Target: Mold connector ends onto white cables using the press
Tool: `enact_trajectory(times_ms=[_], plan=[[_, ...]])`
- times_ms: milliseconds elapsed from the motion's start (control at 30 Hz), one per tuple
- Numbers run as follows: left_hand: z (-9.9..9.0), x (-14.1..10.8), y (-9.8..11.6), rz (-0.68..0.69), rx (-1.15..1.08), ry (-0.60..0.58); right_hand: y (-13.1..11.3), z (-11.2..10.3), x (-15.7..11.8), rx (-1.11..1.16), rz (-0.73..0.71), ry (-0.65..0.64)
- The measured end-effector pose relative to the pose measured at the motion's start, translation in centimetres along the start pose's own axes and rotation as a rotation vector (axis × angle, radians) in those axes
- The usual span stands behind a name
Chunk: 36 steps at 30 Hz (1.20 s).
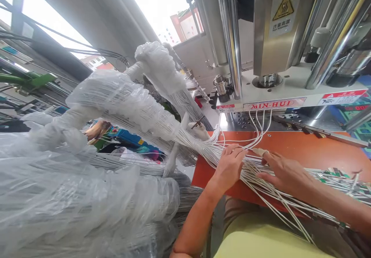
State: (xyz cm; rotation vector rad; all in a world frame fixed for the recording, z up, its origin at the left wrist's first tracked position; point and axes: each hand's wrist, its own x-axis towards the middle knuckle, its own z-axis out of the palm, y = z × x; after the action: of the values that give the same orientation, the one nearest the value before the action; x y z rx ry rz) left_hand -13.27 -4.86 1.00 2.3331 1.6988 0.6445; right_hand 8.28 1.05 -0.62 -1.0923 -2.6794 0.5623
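Note:
A thick bundle of thin white cables runs from the rack across the orange worktop. My left hand lies over this bundle, its fingers curled down onto the cables; the fingertips are partly hidden. Just to its right, my right hand hovers over or touches the cables, thumb and index finger apart. A pale cover wraps its index fingertip, which points at my left fingers. Several looped cables rise from near the hands into the press marked MIN-HUI. Cable ends with green and white connectors lie by my right forearm.
The orange worktop spans the front of the press, with a metal bar behind it. Plastic-wrapped cable bundles hang on a rack at left. A hot-surface label marks the press head. Green crates stand at right.

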Motion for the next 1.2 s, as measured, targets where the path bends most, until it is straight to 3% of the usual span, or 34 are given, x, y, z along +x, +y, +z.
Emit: enact_trajectory(times_ms=[100, 200, 300, 367, 467, 600, 767, 967, 1033, 1100, 1200], plan=[[-0.1, 1.2, -1.2, 0.078, 0.025, -0.169, -1.8, 0.8, 2.8, -0.035, -0.020, -0.149], [-0.2, 1.8, -2.4, 0.129, -0.019, -0.286, -1.6, 1.5, 4.0, 0.068, 0.064, -0.174], [-0.5, 2.6, -3.2, 0.091, -0.183, -0.262, -0.3, 1.4, 4.5, 0.511, 0.103, -0.130], [-0.9, 3.2, -3.5, 0.003, -0.346, -0.233, 0.5, 0.3, 4.7, 0.882, 0.125, -0.155], [-1.6, 3.6, -3.6, -0.094, -0.548, -0.243, 1.4, -2.5, 4.3, 1.274, 0.184, -0.356], [-1.8, 3.5, -3.6, -0.129, -0.646, -0.206, 2.6, -4.7, 2.3, 1.463, 0.208, -0.582], [-0.6, 3.2, -3.5, -0.126, -0.647, -0.149, 2.5, -3.7, -1.6, 1.477, 0.192, -0.734], [-0.2, 2.0, -3.3, -0.095, -0.566, -0.355, 0.8, -3.5, -5.4, 1.306, 0.155, -0.841], [-0.6, 1.6, -3.1, -0.105, -0.542, -0.348, 1.4, -4.3, -6.5, 1.137, 0.178, -0.757], [-1.1, 1.2, -3.0, -0.114, -0.531, -0.358, 2.5, -5.6, -7.2, 0.896, 0.185, -0.575], [-1.9, 0.9, -2.5, -0.106, -0.507, -0.419, 3.8, -7.7, -6.8, 0.578, 0.184, -0.403]])
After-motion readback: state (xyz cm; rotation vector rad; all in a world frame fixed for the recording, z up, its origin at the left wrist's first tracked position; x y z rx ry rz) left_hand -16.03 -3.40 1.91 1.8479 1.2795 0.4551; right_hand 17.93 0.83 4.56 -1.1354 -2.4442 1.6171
